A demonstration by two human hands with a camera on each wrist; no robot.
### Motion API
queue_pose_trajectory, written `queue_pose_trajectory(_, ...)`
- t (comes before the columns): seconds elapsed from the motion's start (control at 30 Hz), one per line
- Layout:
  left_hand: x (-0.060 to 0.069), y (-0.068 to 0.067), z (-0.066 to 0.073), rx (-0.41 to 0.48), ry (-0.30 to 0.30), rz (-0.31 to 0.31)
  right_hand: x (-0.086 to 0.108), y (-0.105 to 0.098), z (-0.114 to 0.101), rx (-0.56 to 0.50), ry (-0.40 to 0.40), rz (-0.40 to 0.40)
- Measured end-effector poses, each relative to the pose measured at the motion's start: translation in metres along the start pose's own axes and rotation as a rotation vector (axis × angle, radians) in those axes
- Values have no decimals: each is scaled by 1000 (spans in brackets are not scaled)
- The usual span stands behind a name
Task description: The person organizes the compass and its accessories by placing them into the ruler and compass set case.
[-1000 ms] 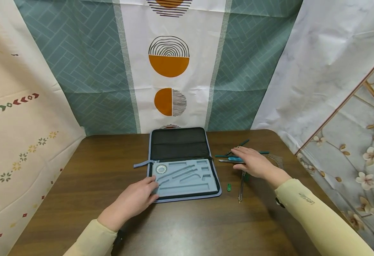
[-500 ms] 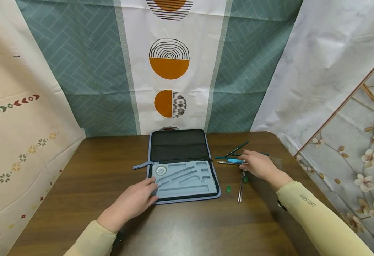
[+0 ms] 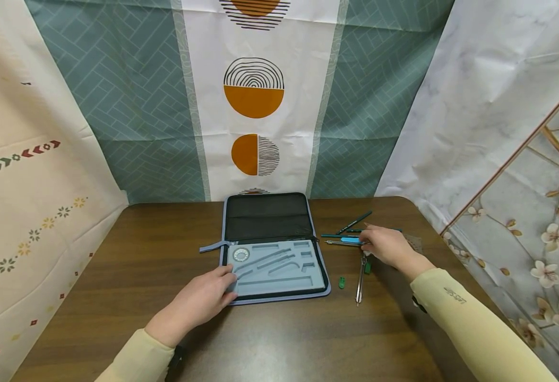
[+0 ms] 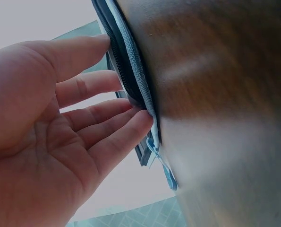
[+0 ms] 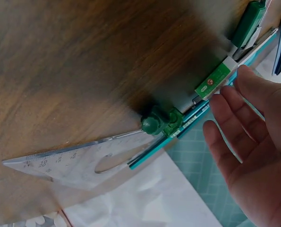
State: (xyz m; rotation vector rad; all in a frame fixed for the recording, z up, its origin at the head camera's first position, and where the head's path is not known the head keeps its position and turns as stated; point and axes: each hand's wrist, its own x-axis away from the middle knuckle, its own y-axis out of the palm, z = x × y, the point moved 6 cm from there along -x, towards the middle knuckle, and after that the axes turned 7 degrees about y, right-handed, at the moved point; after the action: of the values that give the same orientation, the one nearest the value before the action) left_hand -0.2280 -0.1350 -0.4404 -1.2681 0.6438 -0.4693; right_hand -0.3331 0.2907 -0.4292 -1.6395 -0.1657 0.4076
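Observation:
My left hand (image 3: 207, 294) rests its fingers along the left edge of an opened zip case (image 3: 267, 217). A pale blue tray (image 3: 279, 248) with shaped recesses fills its lower half; a white marked ring (image 3: 241, 254) sits in it. In the left wrist view, the fingertips touch the case's zipped rim (image 4: 139, 71). My right hand (image 3: 391, 246) reaches into the loose drawing tools to the right. Its fingertips meet the right end of a bright blue piece (image 3: 351, 240) and a thin silver tool (image 3: 338, 243). Whether they pinch either is hidden. A green-sleeved eraser (image 5: 213, 81) lies beside the fingertips.
Dark green pencils (image 3: 354, 222) lie behind the right hand. A silver compass (image 3: 360, 284) and a small green piece (image 3: 342, 282) lie nearer the front. The right wrist view shows a green sharpener-like object (image 5: 153, 122) and a clear marked plastic sheet (image 5: 79, 163).
My right hand has drawn slightly back to the right and its fingers have bent down at the tools, uncovering the pencils. The left hand has stayed on the case.

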Motion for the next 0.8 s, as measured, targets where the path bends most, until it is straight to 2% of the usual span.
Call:
queue_pose_trajectory(0.6,-1,-1,2,-4,25,16,-3,3,9,-1,13,-53)
queue_pose_trajectory(0.8,0,0,0,-8,20,14,-8,3,6,7,35,-62)
